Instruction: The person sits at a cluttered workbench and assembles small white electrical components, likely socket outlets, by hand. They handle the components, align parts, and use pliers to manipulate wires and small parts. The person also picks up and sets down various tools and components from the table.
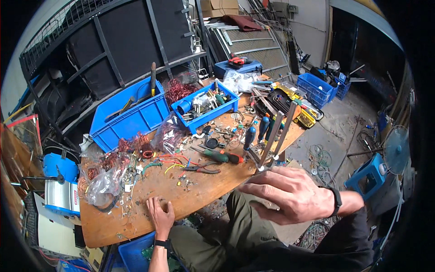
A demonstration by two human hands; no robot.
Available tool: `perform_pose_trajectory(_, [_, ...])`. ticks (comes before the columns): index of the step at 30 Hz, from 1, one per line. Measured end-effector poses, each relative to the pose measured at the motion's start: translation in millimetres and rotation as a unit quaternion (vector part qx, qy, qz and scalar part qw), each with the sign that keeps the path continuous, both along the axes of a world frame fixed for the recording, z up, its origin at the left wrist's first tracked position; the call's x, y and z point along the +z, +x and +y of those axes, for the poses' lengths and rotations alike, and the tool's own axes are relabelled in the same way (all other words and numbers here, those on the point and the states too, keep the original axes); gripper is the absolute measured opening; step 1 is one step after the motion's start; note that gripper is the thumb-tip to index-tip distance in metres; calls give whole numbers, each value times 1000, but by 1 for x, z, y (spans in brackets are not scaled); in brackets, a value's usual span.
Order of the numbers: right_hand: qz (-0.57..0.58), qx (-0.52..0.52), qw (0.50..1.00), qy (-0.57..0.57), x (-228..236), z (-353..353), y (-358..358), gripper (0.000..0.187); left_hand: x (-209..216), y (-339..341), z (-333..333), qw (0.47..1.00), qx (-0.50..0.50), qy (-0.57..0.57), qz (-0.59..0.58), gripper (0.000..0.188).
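My left hand (159,216) rests on the front edge of the wooden table (190,196), its fingers spread and nothing in them. Over the table's right front edge hovers my right hand (290,192), fingers bent and thumb apart; no held thing shows. Just beyond it stands a metal bar frame (273,138), with blue-handled screwdrivers (249,137) upright beside it. A pair of pliers (202,169) with dark red handles lies between the hands, farther back. Behind the pliers is a green-handled screwdriver (215,155).
Blue bins (131,124) and a blue parts tray (210,115) line the table's back. Copper coils, a clear plastic bag (106,186) and scraps lie at left. A yellow-edged tool case (306,119) sits at far right. A fan (396,149) stands on the right.
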State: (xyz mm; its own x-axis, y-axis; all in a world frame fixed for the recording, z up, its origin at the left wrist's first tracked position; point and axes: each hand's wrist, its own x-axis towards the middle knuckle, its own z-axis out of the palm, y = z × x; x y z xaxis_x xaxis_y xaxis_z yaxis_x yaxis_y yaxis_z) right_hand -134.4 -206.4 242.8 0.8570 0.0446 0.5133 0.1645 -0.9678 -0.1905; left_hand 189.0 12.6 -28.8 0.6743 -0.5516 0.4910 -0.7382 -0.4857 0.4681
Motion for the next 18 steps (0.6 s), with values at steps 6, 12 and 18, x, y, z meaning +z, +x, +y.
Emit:
perform_pose_trajectory(6, [87, 154, 943, 281, 41, 21, 21, 53, -29, 14, 3, 994, -3, -21, -112, 33])
perform_pose_trajectory(12, [216, 176, 892, 355, 84, 70, 26, 30, -26, 8, 12, 998, 14, -20, -66, 31])
perform_pose_trajectory(18, [134, 170, 850, 481, 83, 84, 7, 29, -21, 0, -6, 999, 11, -30, -38, 30])
